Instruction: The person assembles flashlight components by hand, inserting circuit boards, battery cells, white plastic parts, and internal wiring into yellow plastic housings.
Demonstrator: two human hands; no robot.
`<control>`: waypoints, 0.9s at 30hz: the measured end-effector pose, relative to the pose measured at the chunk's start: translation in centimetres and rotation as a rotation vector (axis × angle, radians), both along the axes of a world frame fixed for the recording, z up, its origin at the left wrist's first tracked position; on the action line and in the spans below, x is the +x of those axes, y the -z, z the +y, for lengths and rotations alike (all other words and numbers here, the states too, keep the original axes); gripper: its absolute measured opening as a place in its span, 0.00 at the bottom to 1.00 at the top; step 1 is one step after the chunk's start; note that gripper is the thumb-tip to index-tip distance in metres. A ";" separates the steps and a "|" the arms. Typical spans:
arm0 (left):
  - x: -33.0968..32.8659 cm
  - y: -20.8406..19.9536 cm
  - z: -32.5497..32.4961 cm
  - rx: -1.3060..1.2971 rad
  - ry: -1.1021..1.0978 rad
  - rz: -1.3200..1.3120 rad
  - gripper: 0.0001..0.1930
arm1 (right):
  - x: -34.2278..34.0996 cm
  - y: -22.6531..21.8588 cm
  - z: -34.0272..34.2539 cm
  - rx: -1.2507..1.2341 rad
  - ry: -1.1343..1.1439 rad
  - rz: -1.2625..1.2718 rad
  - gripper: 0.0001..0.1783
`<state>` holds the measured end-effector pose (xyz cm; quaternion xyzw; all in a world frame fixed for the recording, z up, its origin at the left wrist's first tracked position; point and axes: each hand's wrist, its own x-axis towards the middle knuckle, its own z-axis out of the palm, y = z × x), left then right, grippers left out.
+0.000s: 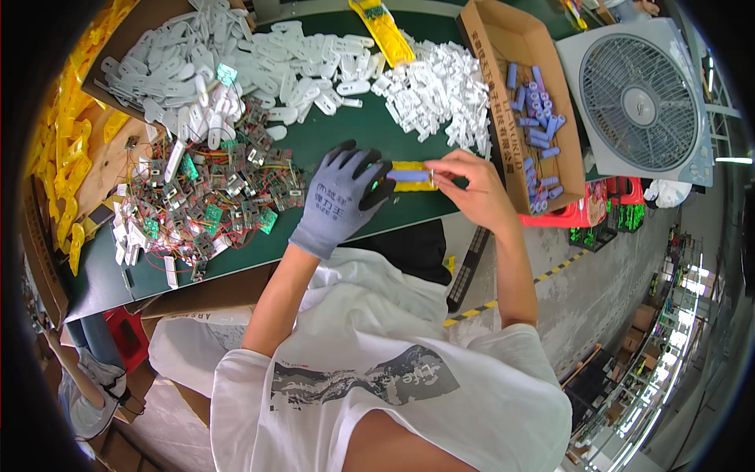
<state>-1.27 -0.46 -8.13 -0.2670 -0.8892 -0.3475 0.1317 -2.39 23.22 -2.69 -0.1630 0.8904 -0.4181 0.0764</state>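
Observation:
My left hand (338, 193), in a grey glove with dark fingertips, is closed around the left end of a yellow plastic casing (414, 187). Inside the casing lies a purple cylindrical battery cell (407, 175). At the casing's right end, the thumb and forefinger of my bare right hand (478, 189) pinch a small, thin, metal-looking piece (431, 178); its exact kind is too small to tell. Both hands are above the near edge of the green table (330, 138). The gloved fingers hide the casing's left end.
Left of my hands spreads a heap of wired circuit boards (216, 200). Behind lie grey-white plastic covers (299, 63) and small white parts (436, 86). A cardboard box (497, 102) of purple cells stands right, beside a fan (641, 102). Yellow casings (71, 157) pile up far left.

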 end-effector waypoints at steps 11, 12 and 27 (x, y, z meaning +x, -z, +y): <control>-0.7 0.5 0.1 0.008 0.031 0.037 0.17 | -0.1 3.3 1.1 -0.181 0.126 -0.096 0.13; -0.9 0.3 0.0 -0.020 0.029 0.044 0.20 | -0.1 3.2 0.8 -0.190 0.134 -0.089 0.13; -9.5 -12.1 5.5 -0.877 0.347 0.121 0.27 | 4.0 7.1 0.8 -0.826 0.669 -0.034 0.05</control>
